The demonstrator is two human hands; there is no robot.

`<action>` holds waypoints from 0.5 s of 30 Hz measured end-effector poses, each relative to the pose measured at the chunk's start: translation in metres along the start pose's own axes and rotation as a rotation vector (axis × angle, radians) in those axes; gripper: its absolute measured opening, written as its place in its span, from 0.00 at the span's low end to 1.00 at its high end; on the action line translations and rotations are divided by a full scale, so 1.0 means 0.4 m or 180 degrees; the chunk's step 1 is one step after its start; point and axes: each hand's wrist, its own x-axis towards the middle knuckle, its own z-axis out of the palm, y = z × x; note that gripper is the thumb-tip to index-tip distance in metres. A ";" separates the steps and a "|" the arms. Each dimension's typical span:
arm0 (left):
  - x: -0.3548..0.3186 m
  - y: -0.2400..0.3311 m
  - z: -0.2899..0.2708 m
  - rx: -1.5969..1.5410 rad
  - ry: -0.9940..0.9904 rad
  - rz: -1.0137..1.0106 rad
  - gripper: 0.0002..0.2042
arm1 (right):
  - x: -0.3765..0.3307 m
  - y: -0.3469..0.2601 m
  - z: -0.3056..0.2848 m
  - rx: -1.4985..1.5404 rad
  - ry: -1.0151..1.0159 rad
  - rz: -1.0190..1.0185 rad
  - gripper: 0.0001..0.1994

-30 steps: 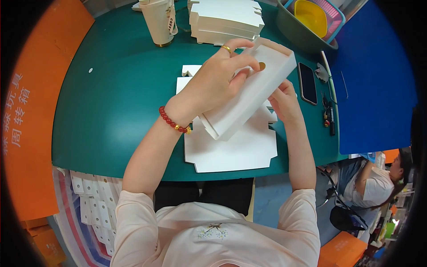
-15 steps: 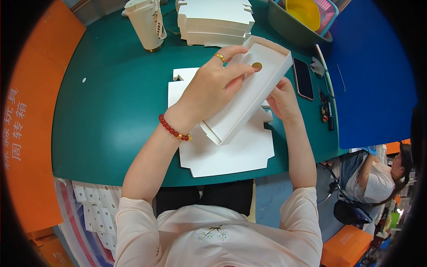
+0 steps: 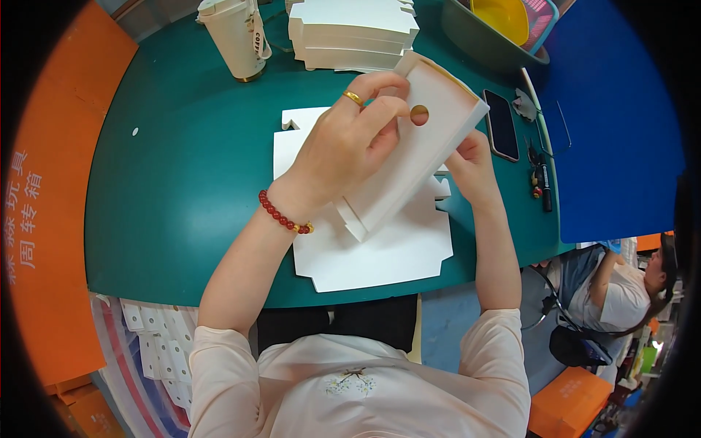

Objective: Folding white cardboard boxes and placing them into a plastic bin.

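Note:
A long, shallow white cardboard box [image 3: 409, 157] is held tilted above the table, its round hole near the upper end. My left hand [image 3: 347, 135], with a gold ring and a red bead bracelet at the wrist, grips its left side with fingers curled over into it. On the right side, my right hand [image 3: 473, 164] clasps the box from below; its fingers are mostly hidden behind it. Skin shows through part of the hole. Under the box, flat white cardboard blanks [image 3: 372, 259] lie on the green table [image 3: 175, 197].
A stack of white blanks [image 3: 354, 33] and a lidded cup [image 3: 234, 44] stand at the back. To the right are a phone [image 3: 501, 125], a black marker [image 3: 545, 186] and basins [image 3: 489, 36]. Finished-looking white boxes [image 3: 164, 343] fill a bin lower left. Another person [image 3: 621, 292] sits at right.
The box has tipped slightly and its upper end shifted a little right. My left index fingertip has drawn back from the hole's edge, and skin now shows through the hole.

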 end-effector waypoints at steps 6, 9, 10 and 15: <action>0.002 0.005 -0.004 0.0003 0.0064 0.0122 0.07 | -0.006 -0.002 0.002 -0.0136 -0.0064 -0.0382 0.09; -0.006 0.011 0.005 -0.0125 -0.0070 -0.0079 0.07 | -0.013 -0.002 0.001 -0.0140 0.0008 -0.0308 0.09; -0.004 0.013 0.004 -0.0088 -0.0090 -0.0081 0.07 | -0.009 0.002 -0.004 0.0138 -0.0001 -0.0028 0.09; -0.007 0.004 0.015 0.0057 0.0110 -0.0039 0.07 | 0.001 0.028 -0.023 0.0816 -0.0444 0.0234 0.11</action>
